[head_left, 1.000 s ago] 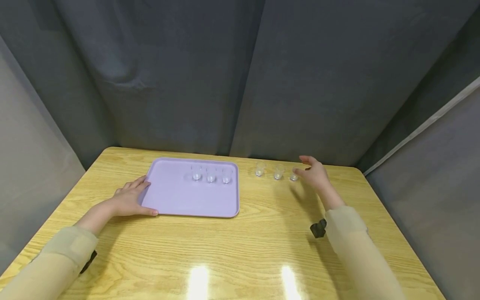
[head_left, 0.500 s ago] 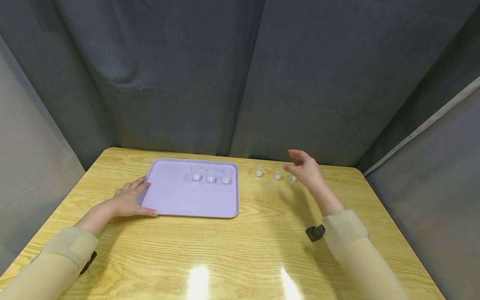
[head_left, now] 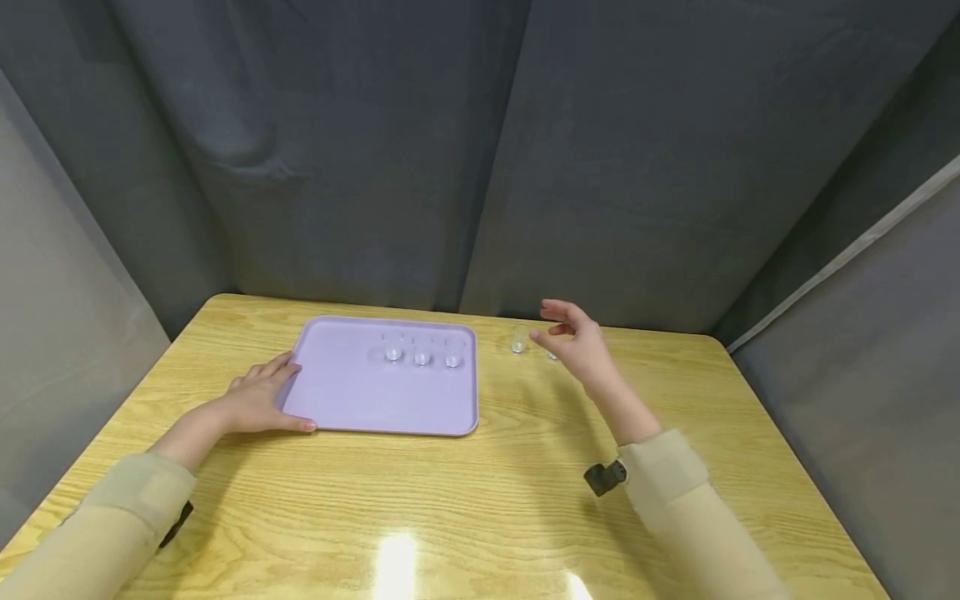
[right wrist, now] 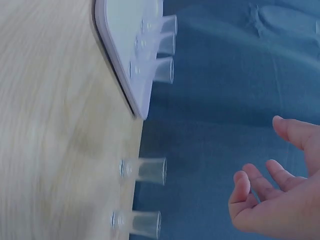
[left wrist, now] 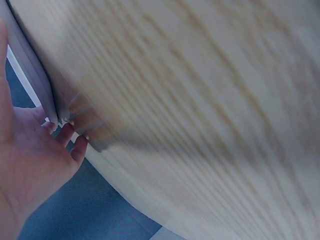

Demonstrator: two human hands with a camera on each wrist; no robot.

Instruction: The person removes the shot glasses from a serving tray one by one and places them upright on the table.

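Observation:
My left hand (head_left: 258, 404) rests at the left end of the lilac tray (head_left: 360, 400), fingers spread along the side and thumb at the front edge. In the left wrist view its fingertips meet the tray's edge (left wrist: 37, 75). Three small clear glasses (head_left: 422, 353) stand upright in a row at the tray's back right. To the right of the tray my right hand (head_left: 585, 348) hovers over the table with loosely bent fingers, holding nothing. Just left of it stands a clear glass (head_left: 519, 340). A second glass (right wrist: 145, 224) is mostly covered by the hand in the head view.
The wooden table (head_left: 450, 500) runs back to a dark grey curtain (head_left: 360, 167) close behind its far edge. Lighter grey panels (head_left: 67, 233) flank both sides. Bright reflections lie near the table's front.
My right hand has moved left, from the rightmost glass on the table past the middle one. That rightmost glass is now hidden behind the hand. The left hand and tray have stayed put.

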